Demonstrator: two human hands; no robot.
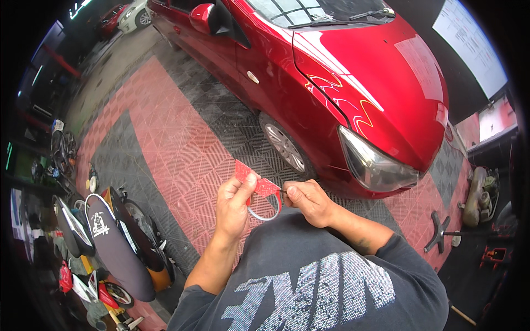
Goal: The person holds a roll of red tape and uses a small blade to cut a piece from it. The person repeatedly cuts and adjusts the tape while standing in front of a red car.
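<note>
In front of my body my left hand [236,199] pinches a roll of red tape [267,187] between thumb and fingers. Its pale, ring-shaped edge hangs below, and a flat red end sticks up past the thumb. My right hand [310,202] is closed beside it, fingers pinching a thin dark piece [283,191] that meets the right end of the red strip. Most of that dark piece is hidden by the fingers, so its kind does not show. Just beyond my hands stands a glossy red car [326,105], with its front wheel [284,144] and headlight [376,164] nearest.
Motorcycles, one with a dark seat [118,248], stand along the left. Red and dark tiles cover the floor [171,132]. A black stand [439,231] and a grey machine [479,196] are at the right. A white car [134,16] is far back.
</note>
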